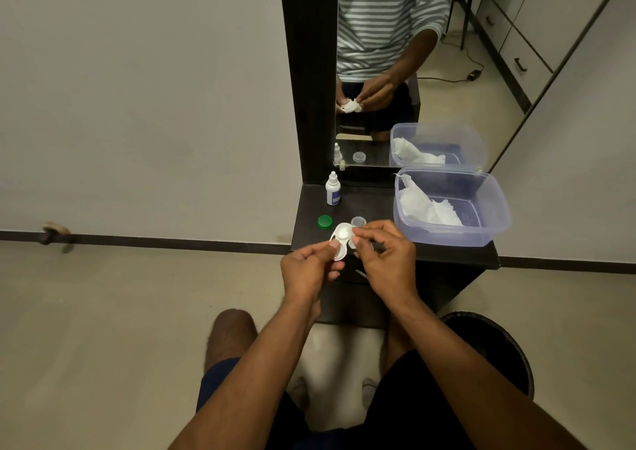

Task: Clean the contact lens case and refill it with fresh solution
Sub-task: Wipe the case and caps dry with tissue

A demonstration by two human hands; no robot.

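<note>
Both hands grip the white plastic contact lens case (340,241) above the dark tabletop (371,208): left hand (309,270) pinches its edge, right hand (385,256) works a well. Risk: loose pinch slips, case drops floorward.

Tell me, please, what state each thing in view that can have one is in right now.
contact lens case: uncapped, held in both hands above the shelf.
green cap: off, lying on the shelf.
clear cap: off, on the shelf.
solution bottle: upright, capped.
plastic tub: lidless, crumpled tissue inside.
left hand: gripping case.
right hand: pinching case.
</note>
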